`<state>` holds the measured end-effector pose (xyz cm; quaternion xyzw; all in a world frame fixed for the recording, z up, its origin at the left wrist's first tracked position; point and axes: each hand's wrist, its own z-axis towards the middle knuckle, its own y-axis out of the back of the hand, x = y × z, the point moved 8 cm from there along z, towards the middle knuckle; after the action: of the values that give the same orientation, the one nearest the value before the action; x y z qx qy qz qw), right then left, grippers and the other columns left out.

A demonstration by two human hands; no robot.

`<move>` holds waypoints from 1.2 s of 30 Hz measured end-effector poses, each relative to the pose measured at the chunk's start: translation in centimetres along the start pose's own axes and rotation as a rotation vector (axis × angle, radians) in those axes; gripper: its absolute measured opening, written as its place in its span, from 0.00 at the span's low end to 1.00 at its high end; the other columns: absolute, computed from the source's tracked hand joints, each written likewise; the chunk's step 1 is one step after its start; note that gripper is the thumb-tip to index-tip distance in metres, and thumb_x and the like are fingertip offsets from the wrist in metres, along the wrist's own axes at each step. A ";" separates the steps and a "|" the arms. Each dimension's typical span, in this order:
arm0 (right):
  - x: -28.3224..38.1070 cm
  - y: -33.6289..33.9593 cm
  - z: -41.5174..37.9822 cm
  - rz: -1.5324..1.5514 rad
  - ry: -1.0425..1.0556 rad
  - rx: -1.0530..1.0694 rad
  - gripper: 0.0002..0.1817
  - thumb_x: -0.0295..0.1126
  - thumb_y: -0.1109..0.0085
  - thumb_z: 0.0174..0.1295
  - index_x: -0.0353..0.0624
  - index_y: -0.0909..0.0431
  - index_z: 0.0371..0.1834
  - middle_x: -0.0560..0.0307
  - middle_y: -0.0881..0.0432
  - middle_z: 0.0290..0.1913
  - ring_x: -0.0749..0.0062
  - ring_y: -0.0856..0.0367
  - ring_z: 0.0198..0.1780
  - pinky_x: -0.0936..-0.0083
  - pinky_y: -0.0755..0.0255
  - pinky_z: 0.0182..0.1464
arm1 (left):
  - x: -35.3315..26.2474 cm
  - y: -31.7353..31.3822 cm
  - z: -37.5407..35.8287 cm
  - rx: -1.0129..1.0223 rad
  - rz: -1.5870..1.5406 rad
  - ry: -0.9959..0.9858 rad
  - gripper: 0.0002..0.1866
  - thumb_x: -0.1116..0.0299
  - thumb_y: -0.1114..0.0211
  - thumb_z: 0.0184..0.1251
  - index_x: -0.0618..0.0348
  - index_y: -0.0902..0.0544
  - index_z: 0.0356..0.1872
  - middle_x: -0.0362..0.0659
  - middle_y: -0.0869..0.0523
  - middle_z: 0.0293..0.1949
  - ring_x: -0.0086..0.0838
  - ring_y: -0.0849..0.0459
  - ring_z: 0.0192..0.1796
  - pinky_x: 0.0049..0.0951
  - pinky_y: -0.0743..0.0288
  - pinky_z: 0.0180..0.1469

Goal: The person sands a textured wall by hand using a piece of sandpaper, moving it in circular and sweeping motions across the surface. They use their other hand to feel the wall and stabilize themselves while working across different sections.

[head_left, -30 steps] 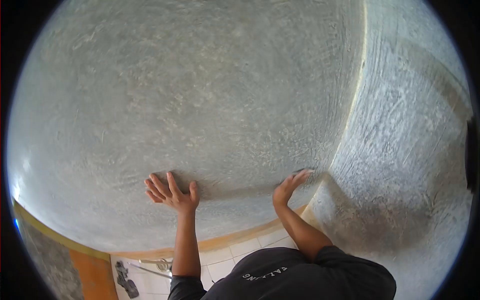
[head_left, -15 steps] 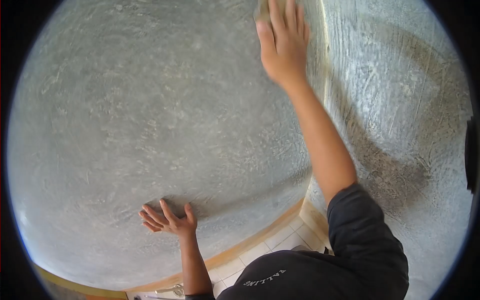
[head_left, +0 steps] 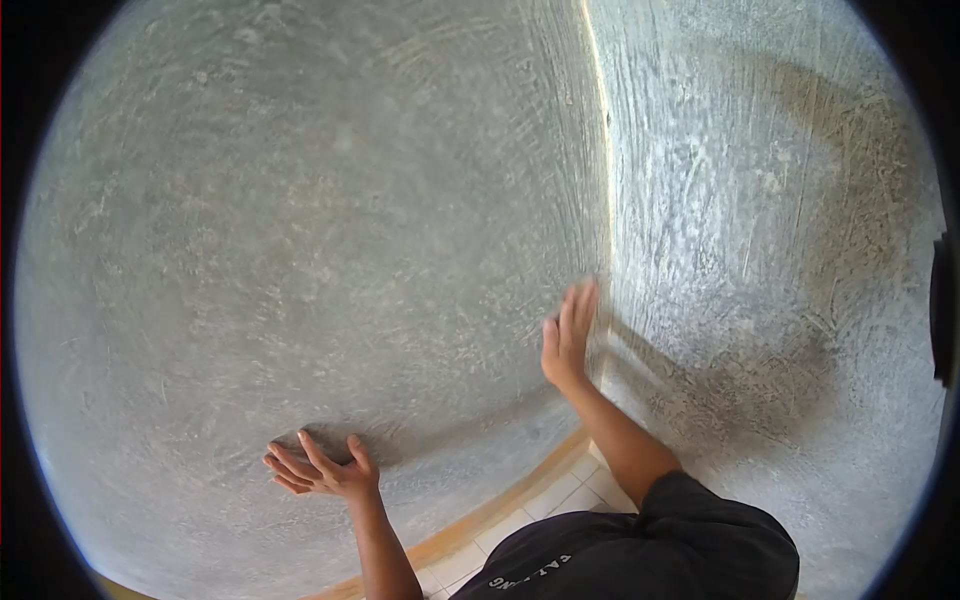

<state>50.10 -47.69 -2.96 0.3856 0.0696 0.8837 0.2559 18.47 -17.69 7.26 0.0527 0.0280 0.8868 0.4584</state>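
Note:
My left hand [head_left: 322, 472] rests with fingers spread against a grey, rough-plastered wall [head_left: 330, 230], low and left of the middle. My right hand [head_left: 570, 338] presses flat to the same wall, close beside the corner where it meets a second wall. Motion blurs its fingertips. A small beige pad under this hand shows in the earlier view; now the fingers cover nearly all of it, and its exact kind cannot be made out. Vertical streaks mark the plaster near the corner above the right hand.
On the right stands the second grey wall [head_left: 720, 200], with shadows across it. A pale corner line [head_left: 606, 180] runs down between the walls. Below are an orange-brown border [head_left: 530, 487] and white floor tiles [head_left: 550, 497]. A dark object [head_left: 940, 310] shows at the right edge.
My right hand has swept down along the corner from the top of the view to mid-height, its elbow bending. My left hand stays spread on the wall. The view has shifted slightly.

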 end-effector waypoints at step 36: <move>19.9 12.4 25.8 0.113 0.643 -0.326 0.39 0.60 0.47 0.74 0.53 0.35 0.83 0.38 0.47 0.86 0.30 0.51 0.84 0.36 0.55 0.81 | -10.3 -1.5 5.9 -0.043 0.028 -0.008 0.40 0.33 0.54 0.79 0.54 0.29 0.77 0.60 0.41 0.82 0.58 0.51 0.85 0.62 0.64 0.81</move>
<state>52.29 -50.21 31.74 0.0456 -0.0168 0.9720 0.2300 26.34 -25.19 12.25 0.0468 0.0061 0.8932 0.4472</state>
